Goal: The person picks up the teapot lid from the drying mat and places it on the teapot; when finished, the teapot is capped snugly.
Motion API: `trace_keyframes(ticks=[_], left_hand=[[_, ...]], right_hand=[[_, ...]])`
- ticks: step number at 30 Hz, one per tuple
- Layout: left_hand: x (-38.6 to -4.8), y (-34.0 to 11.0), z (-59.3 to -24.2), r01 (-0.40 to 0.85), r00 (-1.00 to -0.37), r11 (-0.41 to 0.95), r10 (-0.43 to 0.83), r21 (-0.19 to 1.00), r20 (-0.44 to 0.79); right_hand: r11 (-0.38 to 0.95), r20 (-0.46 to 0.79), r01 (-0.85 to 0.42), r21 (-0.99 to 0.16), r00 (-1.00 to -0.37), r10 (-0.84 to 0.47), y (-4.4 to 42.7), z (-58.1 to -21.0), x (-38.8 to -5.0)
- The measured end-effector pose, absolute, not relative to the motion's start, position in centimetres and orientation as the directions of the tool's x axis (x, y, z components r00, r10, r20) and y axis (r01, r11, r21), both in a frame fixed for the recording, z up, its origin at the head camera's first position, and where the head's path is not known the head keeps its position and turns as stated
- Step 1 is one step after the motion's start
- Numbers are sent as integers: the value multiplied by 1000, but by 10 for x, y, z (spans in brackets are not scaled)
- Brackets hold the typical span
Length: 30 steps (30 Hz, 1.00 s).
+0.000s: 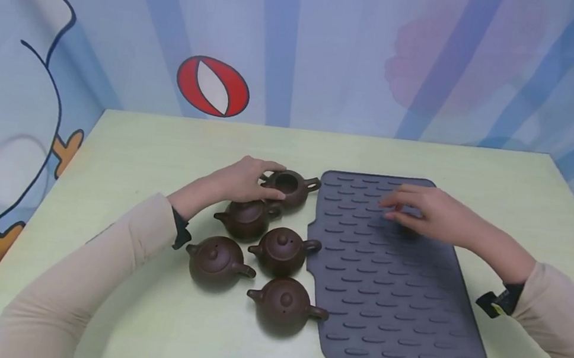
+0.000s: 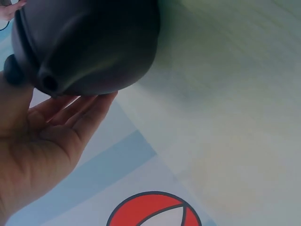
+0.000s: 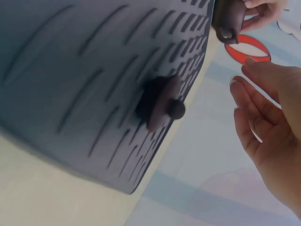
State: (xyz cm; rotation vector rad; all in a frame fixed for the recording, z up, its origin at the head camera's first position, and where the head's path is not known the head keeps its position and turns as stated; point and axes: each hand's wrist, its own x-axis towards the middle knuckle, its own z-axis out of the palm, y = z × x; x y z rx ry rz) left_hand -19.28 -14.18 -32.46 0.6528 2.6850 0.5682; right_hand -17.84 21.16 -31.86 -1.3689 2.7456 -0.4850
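Note:
My left hand (image 1: 246, 180) holds a lidless dark brown teapot (image 1: 296, 195) at the back, thumb on the near side of its rim and fingers on the far side. In the left wrist view, a lidded teapot (image 2: 103, 47) covers part of that hand (image 2: 56, 132). Over the dark grey mat (image 1: 372, 273) hovers my right hand (image 1: 430, 214), fingers loosely bent and holding nothing. Beneath it lies a round teapot lid (image 3: 162, 103), knob up, on the mat in the right wrist view; the hand mostly hides it in the head view.
Several lidded teapots stand left of the mat: one beside my left hand (image 1: 247, 219), another at left (image 1: 215, 260), one in the middle (image 1: 282, 250) and one in front (image 1: 285, 304). The last two have handles at the mat's edge. A patterned wall (image 1: 334, 53) rises behind the table.

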Motion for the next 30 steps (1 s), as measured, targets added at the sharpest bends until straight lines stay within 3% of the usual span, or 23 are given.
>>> trace_keyframes(ticks=[11, 30], left_hand=[[-192, -139, -325, 323, -852, 814, 472, 482, -226], [-194, -139, -325, 333, -845, 814, 481, 475, -232]], right_hand=[[640, 38, -717, -275, -673, -738, 238, -324, -180], [678, 6, -682, -273, -706, -708, 253, -336, -184]])
